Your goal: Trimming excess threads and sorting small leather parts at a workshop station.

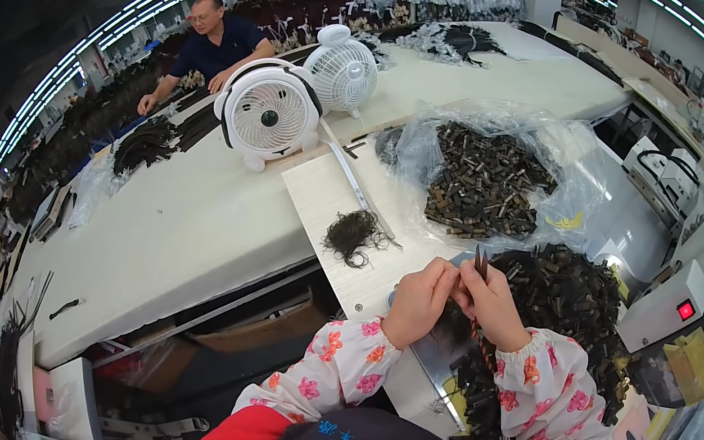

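Observation:
My left hand point(421, 301) and my right hand point(492, 307) meet over the near bench, fingertips pinched close together. A pair of dark thread snips point(480, 262) is in my right hand, its points rising above the fingers. An orange-and-black wrapped strip point(476, 332) shows below that hand. What my left fingers pinch is hidden. Under the two hands hangs a dark tuft of fibre point(450, 328); I cannot tell which hand holds it. Right beside my right hand lies a heap of small dark bundles point(554, 296).
A clear plastic bag point(414, 170) of short brown-black pieces point(489, 186) lies beyond my hands. Loose dark fibre point(353, 237) sits on the board point(320, 188). Two white fans point(269, 117) stand on the long table point(188, 223). Another person point(214, 45) works across it. A boxy machine point(675, 309) stands right.

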The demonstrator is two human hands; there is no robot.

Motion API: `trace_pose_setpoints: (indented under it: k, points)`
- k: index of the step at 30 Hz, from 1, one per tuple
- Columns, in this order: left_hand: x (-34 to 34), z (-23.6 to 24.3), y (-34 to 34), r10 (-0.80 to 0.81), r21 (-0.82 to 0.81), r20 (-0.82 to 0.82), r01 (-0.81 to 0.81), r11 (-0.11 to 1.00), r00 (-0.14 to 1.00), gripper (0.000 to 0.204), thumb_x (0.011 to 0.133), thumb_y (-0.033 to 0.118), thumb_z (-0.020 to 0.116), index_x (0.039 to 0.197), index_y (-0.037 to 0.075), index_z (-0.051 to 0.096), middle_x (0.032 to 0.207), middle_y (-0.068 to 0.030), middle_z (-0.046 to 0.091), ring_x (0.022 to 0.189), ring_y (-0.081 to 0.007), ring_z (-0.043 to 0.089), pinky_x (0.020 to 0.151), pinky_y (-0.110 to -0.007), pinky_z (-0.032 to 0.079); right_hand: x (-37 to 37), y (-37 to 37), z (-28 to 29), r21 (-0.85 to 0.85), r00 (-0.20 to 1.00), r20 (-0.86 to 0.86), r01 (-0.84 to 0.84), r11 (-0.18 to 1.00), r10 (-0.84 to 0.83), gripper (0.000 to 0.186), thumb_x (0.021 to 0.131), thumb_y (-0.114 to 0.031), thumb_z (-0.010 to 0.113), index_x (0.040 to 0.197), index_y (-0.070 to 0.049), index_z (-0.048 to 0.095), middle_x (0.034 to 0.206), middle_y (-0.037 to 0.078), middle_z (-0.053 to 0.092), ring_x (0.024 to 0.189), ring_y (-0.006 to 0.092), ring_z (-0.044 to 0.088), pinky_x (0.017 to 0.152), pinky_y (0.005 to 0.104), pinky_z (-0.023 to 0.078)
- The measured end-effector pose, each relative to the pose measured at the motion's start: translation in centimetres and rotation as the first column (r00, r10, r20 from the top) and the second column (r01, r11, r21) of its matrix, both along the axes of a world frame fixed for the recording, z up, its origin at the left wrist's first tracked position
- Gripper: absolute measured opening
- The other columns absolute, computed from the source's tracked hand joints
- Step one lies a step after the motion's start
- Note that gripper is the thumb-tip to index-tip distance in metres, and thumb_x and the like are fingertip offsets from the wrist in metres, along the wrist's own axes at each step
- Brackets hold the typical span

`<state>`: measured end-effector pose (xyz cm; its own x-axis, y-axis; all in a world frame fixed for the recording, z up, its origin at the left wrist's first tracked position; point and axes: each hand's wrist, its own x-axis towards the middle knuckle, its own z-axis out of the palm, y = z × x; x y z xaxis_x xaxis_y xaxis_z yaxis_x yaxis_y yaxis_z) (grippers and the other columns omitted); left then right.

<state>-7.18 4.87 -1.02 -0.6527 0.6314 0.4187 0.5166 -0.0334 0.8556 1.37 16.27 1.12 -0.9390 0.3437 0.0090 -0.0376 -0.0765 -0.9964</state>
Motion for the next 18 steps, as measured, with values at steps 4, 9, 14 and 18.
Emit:
trace_pose_setpoints:
  k: [4, 9, 14, 18]
  points:
    - [-2.3, 1.2, 0.0, -0.049, -0.117, -0.023, 0.046, 0.992, 0.999, 0.015, 0.09, 0.015, 0.052, 0.087, 0.001, 0.056, 0.066, -0.0152, 0.058, 0.059, -0.0304, 0.058, 0.054, -0.034, 0.044, 0.9, 0.8, 2.8, 0.153, 0.999, 0.051, -0.011, 0.988, 0.003, 0.035, 0.093, -0.031, 0.047, 0.069, -0.006, 0.049, 0.056, -0.004, 0.046, 0.052, 0.0041, 0.039, 0.049, 0.0216, 0.032]
    - [-9.3, 2.3, 5.2, 0.01, -0.128, -0.32, -0.054, 0.99, 0.947, 0.021, 0.09, 0.014, 0.05, 0.101, -0.001, 0.059, 0.073, -0.0113, 0.062, 0.06, -0.0148, 0.056, 0.057, -0.027, 0.045, 3.5, 1.3, 3.4, 0.228, 1.0, -0.002, 0.017, 0.974, -0.017, 0.029, 0.092, -0.03, 0.051, 0.073, -0.008, 0.049, 0.058, -0.005, 0.047, 0.05, 0.0019, 0.038, 0.044, 0.0188, 0.03]
    - [-8.3, 2.3, 6.5, -0.038, -0.047, -0.238, 0.028, 0.998, 0.971, 0.027, 0.09, 0.012, 0.051, 0.113, -0.001, 0.056, 0.091, -0.0124, 0.065, 0.075, -0.014, 0.061, 0.068, -0.024, 0.047, 4.5, 2.2, 0.1, 0.123, 0.994, 0.097, 0.029, 0.992, -0.041, 0.027, 0.092, -0.029, 0.052, 0.075, -0.008, 0.05, 0.058, -0.005, 0.048, 0.049, 0.001, 0.039, 0.044, 0.0179, 0.03]
    - [-2.8, 0.4, 1.4, -0.186, -0.214, -0.279, 0.128, 0.968, 0.942, 0.034, 0.079, 0.014, 0.065, 0.109, 0.002, 0.057, 0.097, -0.0145, 0.062, 0.086, -0.0255, 0.06, 0.073, -0.032, 0.047, 5.0, 3.1, -1.2, 0.071, 0.995, 0.058, 0.076, 0.995, -0.081, 0.026, 0.091, -0.028, 0.053, 0.077, -0.007, 0.052, 0.058, -0.004, 0.049, 0.05, 0.0012, 0.039, 0.045, 0.0182, 0.031]
